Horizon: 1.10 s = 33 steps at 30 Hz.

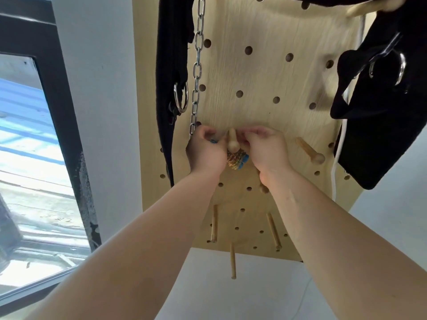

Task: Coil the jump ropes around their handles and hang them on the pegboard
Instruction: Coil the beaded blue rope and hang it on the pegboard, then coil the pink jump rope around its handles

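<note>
Both hands are working at a wooden peg (233, 140) on the pegboard (265, 72). The coiled jump rope (233, 160) is sitting between the two palms, just below the fingertips and the peg. The left hand (205, 152) is curling its fingers (204, 133) round a blue end; the right hand (265, 151) is curling in too, seemingly pinching the upper turns. The bundle is looking light and springy, likely to unwind, so gripping across the coils seems wisest. No writing is showing.
</note>
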### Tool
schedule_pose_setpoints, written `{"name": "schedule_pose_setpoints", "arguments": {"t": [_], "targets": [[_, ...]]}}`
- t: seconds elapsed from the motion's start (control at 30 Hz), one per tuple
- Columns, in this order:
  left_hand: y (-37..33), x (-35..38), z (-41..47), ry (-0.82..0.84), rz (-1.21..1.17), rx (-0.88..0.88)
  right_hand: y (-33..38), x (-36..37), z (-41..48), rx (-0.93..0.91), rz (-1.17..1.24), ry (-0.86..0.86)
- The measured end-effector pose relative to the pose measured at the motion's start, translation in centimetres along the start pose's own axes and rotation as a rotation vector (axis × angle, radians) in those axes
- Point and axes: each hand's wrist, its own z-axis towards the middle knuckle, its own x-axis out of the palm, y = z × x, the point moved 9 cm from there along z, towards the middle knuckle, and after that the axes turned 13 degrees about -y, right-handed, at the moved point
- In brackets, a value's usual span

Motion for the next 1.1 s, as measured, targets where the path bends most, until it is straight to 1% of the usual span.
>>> {"name": "schedule_pose_setpoints", "arguments": {"t": [0.13, 0.33, 0.43, 0.57, 0.63, 0.8, 0.93, 1.1], "targets": [[0.0, -0.7, -1.1, 0.001, 0.039, 0.023, -0.1, -2.3, -1.6, -0.042, -0.026, -0.019], [0.3, -3.5, -5.5, 0.003, 0.165, 0.126, -0.3, -6.7, -6.5, -0.187, -0.118, 0.094], [2.2, -5.4, -8.5, -0.031, 0.191, 0.101, -1.8, -9.3, -9.3, -0.197, -0.156, 0.162], [5.9, -8.0, -13.6, -0.100, 0.259, 0.065, -6.0, -13.1, -12.4, -0.104, -0.162, 0.250], [8.6, -9.2, -16.5, -0.128, 0.290, 0.016, -8.8, -15.0, -13.9, -0.047, -0.169, 0.296], [16.2, -12.6, -24.4, -0.163, 0.469, -0.107, -17.4, -18.9, -18.2, 0.146, -0.180, 0.428], [21.9, -15.5, -29.7, -0.140, 0.579, -0.235, -24.2, -20.9, -22.3, 0.254, -0.243, 0.508], [28.7, -19.5, -33.6, -0.043, 0.663, -0.426, -32.5, -21.8, -28.6, 0.391, -0.379, 0.658]]}}
